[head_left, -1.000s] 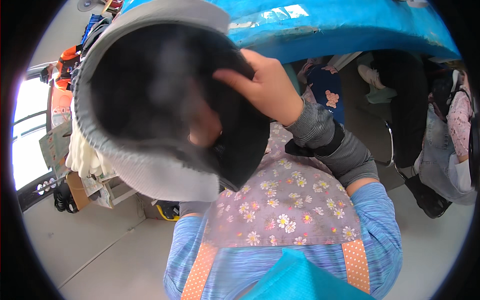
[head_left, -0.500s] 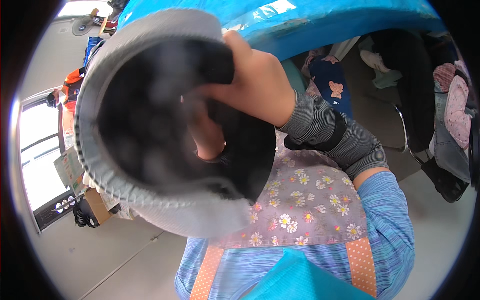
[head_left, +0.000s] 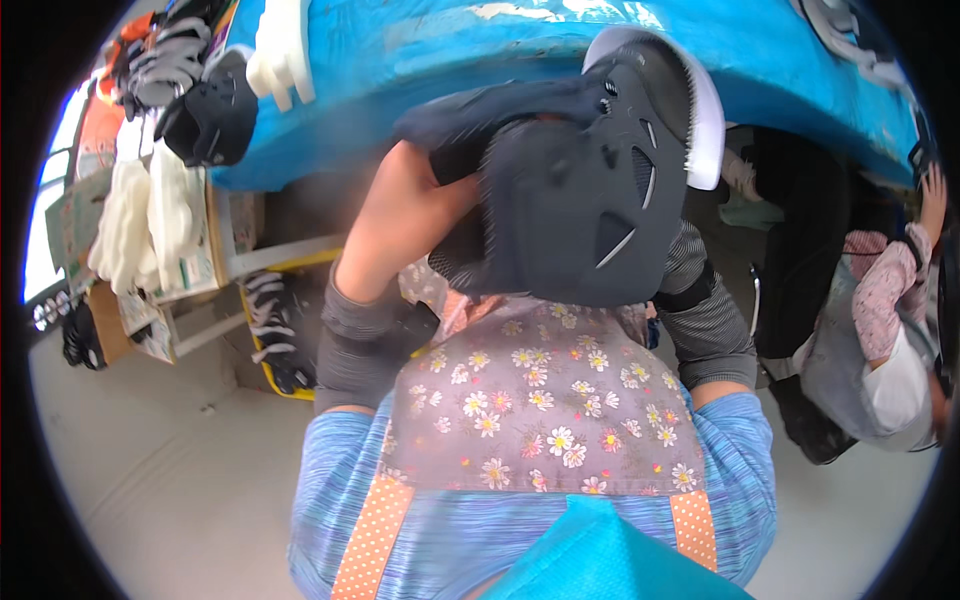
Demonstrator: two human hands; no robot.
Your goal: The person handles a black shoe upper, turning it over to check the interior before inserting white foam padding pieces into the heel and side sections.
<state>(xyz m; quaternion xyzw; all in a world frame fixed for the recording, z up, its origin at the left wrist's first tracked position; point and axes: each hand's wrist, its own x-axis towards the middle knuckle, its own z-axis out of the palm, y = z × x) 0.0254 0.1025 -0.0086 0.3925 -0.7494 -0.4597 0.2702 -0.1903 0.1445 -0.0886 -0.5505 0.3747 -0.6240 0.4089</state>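
Note:
A black padded helmet liner (head_left: 585,215) with slotted vents and a pale grey curved rim (head_left: 708,120) is held up in front of my chest. My left hand (head_left: 405,215) grips its left side, thumb on the near edge and fingers hidden behind the black padding. My right forearm, in a striped grey sleeve (head_left: 705,300), runs up behind the liner's right side. The liner hides my right hand, so its fingers do not show. The liner's far part is raised in front of the blue table edge.
A blue-covered table (head_left: 400,60) spans the far side. White foam pieces (head_left: 280,50) and another black liner (head_left: 212,118) stand at its left end; more white pieces (head_left: 150,215) hang beside a box. A yellow-edged crate (head_left: 280,335) sits below. Another person's hand (head_left: 933,200) is at far right.
The liner has moved right and away from the camera and turned, its open grey-rimmed side now giving way to its black vented face. My left hand has come into plain view; the right is now hidden.

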